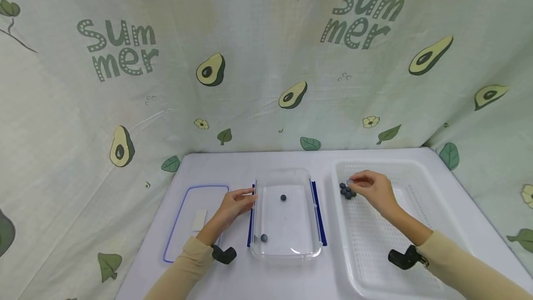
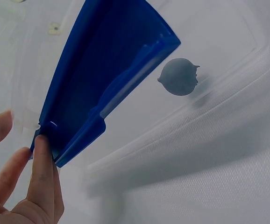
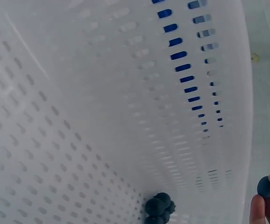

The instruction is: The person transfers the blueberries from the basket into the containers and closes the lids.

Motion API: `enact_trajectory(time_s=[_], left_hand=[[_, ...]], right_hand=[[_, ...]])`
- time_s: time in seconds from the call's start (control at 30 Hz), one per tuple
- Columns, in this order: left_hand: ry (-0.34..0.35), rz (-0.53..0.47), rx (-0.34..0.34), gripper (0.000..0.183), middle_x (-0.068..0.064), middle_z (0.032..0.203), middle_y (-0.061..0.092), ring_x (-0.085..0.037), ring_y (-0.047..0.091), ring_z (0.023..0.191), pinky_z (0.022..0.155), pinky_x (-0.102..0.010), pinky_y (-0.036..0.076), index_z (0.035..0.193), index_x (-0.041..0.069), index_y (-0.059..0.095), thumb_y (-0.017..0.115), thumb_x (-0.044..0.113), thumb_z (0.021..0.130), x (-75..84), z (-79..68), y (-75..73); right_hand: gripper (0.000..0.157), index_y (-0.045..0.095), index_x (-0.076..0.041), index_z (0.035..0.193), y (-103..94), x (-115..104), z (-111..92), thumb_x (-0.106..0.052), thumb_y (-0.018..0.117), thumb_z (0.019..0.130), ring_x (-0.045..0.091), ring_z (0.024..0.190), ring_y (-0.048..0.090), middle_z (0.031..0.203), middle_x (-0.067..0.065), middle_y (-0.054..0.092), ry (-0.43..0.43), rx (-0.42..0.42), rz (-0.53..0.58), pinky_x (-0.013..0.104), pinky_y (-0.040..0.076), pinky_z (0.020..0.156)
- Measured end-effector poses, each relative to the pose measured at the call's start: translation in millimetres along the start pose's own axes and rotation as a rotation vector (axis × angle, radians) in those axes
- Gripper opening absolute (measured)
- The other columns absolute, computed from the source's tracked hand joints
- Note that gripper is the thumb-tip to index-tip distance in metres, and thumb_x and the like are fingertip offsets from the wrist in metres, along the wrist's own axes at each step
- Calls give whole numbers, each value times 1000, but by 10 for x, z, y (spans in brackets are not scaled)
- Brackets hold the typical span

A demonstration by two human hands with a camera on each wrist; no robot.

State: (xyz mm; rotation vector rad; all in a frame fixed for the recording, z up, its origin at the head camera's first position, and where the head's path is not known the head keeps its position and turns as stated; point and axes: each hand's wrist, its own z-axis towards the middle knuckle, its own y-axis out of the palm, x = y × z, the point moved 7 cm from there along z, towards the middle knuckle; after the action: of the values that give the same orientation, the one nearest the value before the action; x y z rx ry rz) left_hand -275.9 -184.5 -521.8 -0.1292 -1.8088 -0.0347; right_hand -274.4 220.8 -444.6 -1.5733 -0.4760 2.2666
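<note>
My right hand (image 1: 376,191) pinches a blueberry (image 3: 266,187) between thumb and fingertips, above the left side of a white perforated basket (image 1: 370,244). Below it, several blueberries (image 1: 348,192) lie clustered against the basket's left wall. A clear plastic container (image 1: 288,223) with blue side latches (image 2: 88,70) stands in the middle. Inside are one blueberry (image 1: 283,197) toward the back and another blueberry (image 1: 264,238) at the front left. My left hand (image 1: 235,205) rests its extended fingers against the container's left side, by the hanging latch.
A clear lid with a blue rim (image 1: 176,226) lies on the white table (image 1: 233,281) left of the container, a pale rectangular label (image 1: 199,220) on it. Behind the table hangs a curtain (image 1: 250,119) printed with avocados. A black wrist camera (image 1: 405,258) sits on the right wrist.
</note>
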Motion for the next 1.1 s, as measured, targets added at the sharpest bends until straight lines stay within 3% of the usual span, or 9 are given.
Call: enact_trajectory(time_s=[0.2,0.37,0.57,0.87,1.1], left_hand=[[7,-5,-21,49,-17,112,68,-38,62,114,89,-31,57,132,-5,60,76,17,91,4,-2,1],[7,4,-26,50,-17,112,68,-37,63,113,89,-32,57,132,-6,59,75,17,91,-12,-19,-2],[17,0,-17,48,-16,111,69,-38,63,112,89,-32,57,131,-6,61,75,16,91,11,10,6],[8,4,-14,48,-15,110,69,-37,64,111,89,-31,57,131,-4,61,76,17,91,-17,5,7],[20,12,-32,50,-16,112,68,-38,62,114,90,-32,57,133,-6,59,75,17,92,9,10,2]], right_hand=[[17,71,9,101,-18,-251,79,4,75,85,4,79,67,96,23,70,-20,24,33,13,55,67],[17,68,14,101,16,-450,119,8,73,85,7,82,67,98,28,68,-33,-5,92,16,58,68],[17,71,8,100,95,-415,263,3,76,85,4,83,65,99,23,70,-71,-34,112,13,56,74],[18,73,5,99,317,-489,404,-3,79,85,13,82,67,98,19,70,-22,-109,142,17,57,74],[18,70,11,102,460,-537,481,3,75,86,22,84,68,98,23,70,2,-159,118,17,56,71]])
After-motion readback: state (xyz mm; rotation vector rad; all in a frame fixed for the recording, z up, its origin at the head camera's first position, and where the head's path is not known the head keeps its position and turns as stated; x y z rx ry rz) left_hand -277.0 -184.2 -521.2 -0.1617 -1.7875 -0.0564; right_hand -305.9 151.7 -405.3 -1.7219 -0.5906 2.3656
